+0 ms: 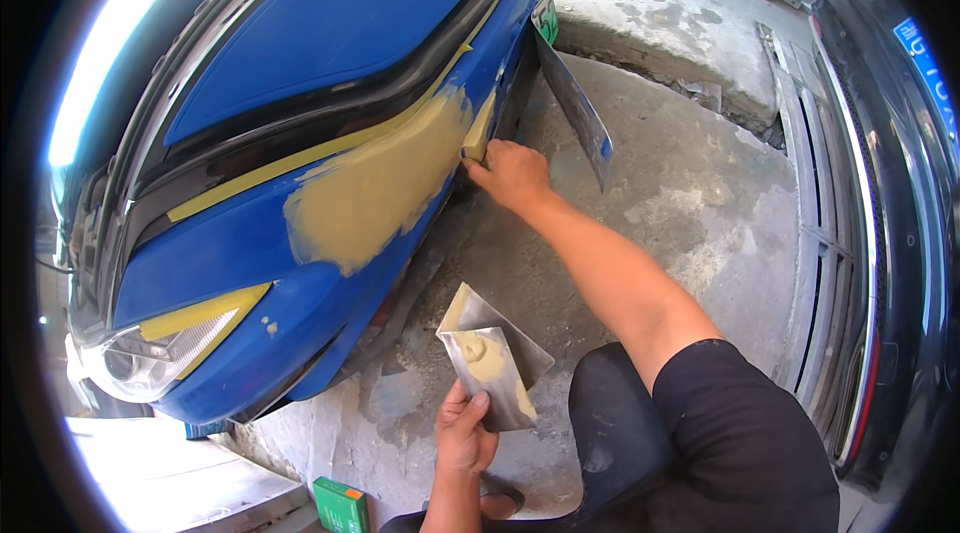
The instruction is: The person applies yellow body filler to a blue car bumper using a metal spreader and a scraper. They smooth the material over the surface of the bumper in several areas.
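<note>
Right hand: fingers closed on a small spreader, pressed against the bumper edge.
Left hand: fingers pinching two metal plates smeared with filler, held low over the floor.
Filler patch: tan, on the blue bumper.
Headlight: taped yellow.
Green box: on the floor.

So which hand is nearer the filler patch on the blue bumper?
Right. The right hand is at the edge of the tan filler patch, pressing a spreader against it. The left hand is well below, apart from it, holding metal spreader plates.
</note>
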Demonstrator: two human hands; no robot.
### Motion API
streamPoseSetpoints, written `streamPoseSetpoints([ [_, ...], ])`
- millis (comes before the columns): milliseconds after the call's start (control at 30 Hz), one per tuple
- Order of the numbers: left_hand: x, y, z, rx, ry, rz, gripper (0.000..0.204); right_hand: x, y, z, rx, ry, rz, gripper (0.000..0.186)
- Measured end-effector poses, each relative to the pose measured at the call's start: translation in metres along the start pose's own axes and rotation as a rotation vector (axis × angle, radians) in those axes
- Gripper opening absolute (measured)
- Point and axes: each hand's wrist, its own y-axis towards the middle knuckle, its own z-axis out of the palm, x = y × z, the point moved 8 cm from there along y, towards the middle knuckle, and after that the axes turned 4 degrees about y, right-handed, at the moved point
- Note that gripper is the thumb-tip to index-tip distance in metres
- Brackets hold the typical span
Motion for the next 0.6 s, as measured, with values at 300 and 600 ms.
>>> streamPoseSetpoints([
  [300, -0.005, -0.003, 0.003, 0.011, -0.004, 0.01, 0.048, 0.005, 0.015, -0.02, 0.118, -0.122, -0.225, 0.041],
  [600, -0.005, -0.002, 0.004, 0.031, -0.008, -0.003, 0.048, 0.016, 0.039, -0.027, 0.298, -0.204, -0.327, 0.046],
])
